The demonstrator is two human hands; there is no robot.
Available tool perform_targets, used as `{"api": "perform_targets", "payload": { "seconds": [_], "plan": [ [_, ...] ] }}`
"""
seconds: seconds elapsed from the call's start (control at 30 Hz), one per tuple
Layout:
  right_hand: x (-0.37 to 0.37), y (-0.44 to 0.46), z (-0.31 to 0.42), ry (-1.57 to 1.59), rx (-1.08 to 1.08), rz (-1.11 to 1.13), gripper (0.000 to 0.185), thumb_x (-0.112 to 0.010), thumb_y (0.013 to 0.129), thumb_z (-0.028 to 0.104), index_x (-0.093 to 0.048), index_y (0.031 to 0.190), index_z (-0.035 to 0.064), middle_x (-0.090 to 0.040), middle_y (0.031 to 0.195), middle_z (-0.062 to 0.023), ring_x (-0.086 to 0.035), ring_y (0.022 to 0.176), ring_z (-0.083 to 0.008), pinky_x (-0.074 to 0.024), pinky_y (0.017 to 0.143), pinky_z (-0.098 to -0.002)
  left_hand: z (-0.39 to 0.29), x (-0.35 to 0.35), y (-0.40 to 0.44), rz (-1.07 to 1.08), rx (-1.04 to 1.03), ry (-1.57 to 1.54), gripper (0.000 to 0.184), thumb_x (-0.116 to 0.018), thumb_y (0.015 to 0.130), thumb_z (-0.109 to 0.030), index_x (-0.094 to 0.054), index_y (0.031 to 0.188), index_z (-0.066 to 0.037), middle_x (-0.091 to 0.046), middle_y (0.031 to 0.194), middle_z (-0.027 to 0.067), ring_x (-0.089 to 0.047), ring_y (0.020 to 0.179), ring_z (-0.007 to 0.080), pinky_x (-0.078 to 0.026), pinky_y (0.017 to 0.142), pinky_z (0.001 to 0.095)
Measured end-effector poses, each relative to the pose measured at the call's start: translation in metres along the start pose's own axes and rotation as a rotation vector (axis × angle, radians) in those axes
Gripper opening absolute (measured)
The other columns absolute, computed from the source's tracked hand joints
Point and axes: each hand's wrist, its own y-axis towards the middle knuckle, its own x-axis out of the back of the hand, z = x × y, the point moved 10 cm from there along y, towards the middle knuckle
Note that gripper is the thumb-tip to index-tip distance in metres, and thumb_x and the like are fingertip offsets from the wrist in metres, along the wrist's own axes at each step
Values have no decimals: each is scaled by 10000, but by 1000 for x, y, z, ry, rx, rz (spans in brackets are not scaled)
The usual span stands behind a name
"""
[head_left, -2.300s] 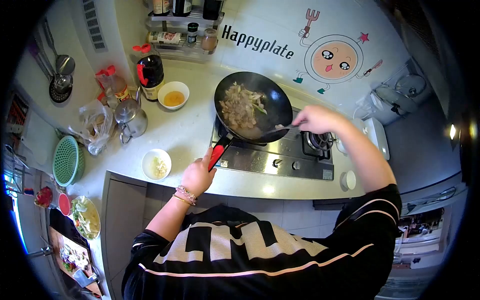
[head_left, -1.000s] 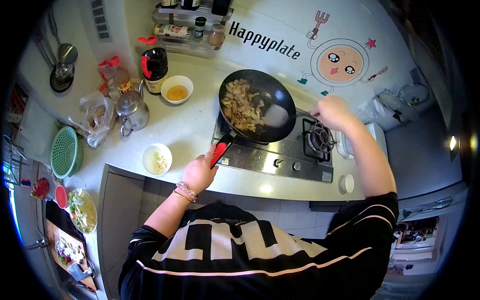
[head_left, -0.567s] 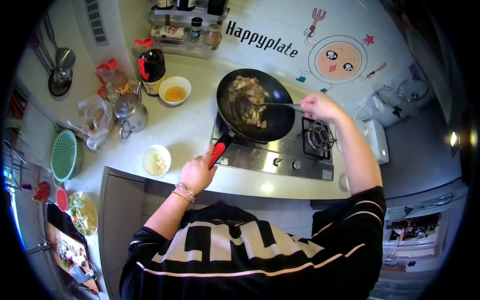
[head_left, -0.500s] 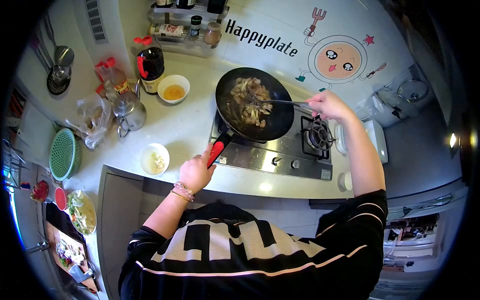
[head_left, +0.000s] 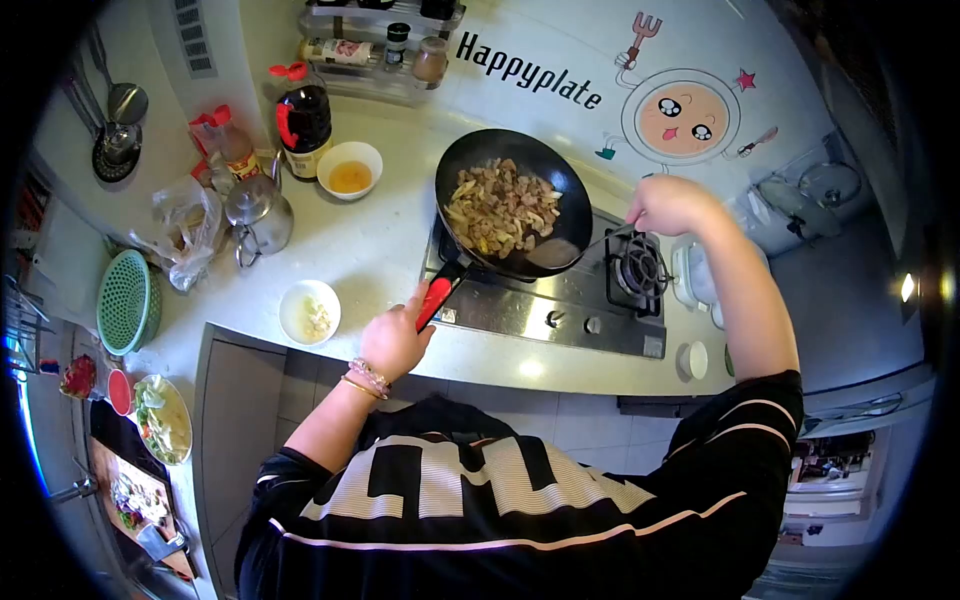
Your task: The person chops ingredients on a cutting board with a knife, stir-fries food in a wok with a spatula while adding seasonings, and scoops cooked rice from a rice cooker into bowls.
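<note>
The left hand (head_left: 393, 342) curls its fingers around the handle (head_left: 438, 298) of the wok (head_left: 575, 205) on the stove (head_left: 490, 325), where browned food (head_left: 503, 205) lies beside the spatula (head_left: 553, 253), just drawn rightward, seemingly mid-stirring, by the closed right hand (head_left: 675, 206).

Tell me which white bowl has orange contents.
The far bowl, beside the dark bottle. The near bowl, closer to the left hand, holds pale bits instead.

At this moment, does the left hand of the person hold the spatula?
No, the left hand grips the red-and-black wok handle, while the right hand holds the spatula.
</note>
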Motion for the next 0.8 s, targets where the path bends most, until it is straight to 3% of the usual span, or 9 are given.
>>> {"api": "perform_targets", "payload": {
  "seconds": [0.03,0.13,0.27,0.4,0.5,0.57,0.7,0.77,0.8],
  "plan": [
    [-1,10,3,-136,12,-41,245,-584,764,91,-705,972,134,-678,839,-125,-647,763,-294,-512,695,-382,1,1,1,9,10,6,698,-653,786,-284,-331,1386,-129,-637,810,192,-634,734,355,-514,654,443],
    [-11,42,4,-127,-79,-257,249,-574,771,98,-711,963,177,-673,873,-126,-643,798,-301,-508,716,-394,0,4,-1,4,14,-13,700,-655,784,-283,-331,1384,-127,-638,811,191,-633,746,354,-512,661,439],
    [3,22,22,-104,0,-473,265,-565,775,121,-715,957,242,-670,875,-118,-642,830,-292,-505,718,-410,0,4,0,31,12,-17,703,-652,788,-283,-320,1386,-122,-638,822,193,-632,753,354,-511,670,435],
    [10,-17,3,-140,-71,-227,217,-628,771,160,-709,973,166,-670,886,-133,-635,807,-299,-497,729,-399,0,2,0,29,6,-23,706,-648,794,-284,-309,1389,-115,-636,822,196,-631,749,355,-511,670,434],
    [-7,-12,25,93,130,-27,220,-600,787,156,-704,982,162,-678,904,-107,-644,815,-285,-504,734,-383,-2,4,1,38,6,-23,705,-648,794,-287,-311,1387,-107,-635,822,201,-631,748,356,-511,671,434],
    [-14,9,44,319,247,-138,217,-608,794,150,-694,992,127,-673,936,-126,-639,841,-289,-498,765,-382,-2,4,3,35,4,-17,703,-648,794,-287,-314,1385,-103,-635,822,205,-631,747,359,-511,673,436],
    [-25,47,36,467,26,-307,211,-599,824,149,-683,1005,80,-667,978,-138,-631,900,-290,-490,811,-379,-2,3,1,15,-12,-15,706,-648,791,-283,-314,1387,-101,-634,820,211,-629,746,368,-509,676,446],
    [-36,55,2,581,-7,-320,217,-591,838,150,-677,1022,73,-679,925,-140,-649,825,-255,-501,770,-365,-3,3,1,14,-21,-25,710,-647,791,-279,-310,1391,-103,-634,821,215,-629,747,373,-508,678,450],
    [-38,45,-12,670,-82,-253,219,-582,852,155,-673,1033,70,-688,846,-122,-650,718,-195,-507,701,-333,-2,3,2,16,-20,-29,712,-646,791,-277,-307,1393,-104,-633,823,217,-628,749,374,-508,679,453]
  ]
}}
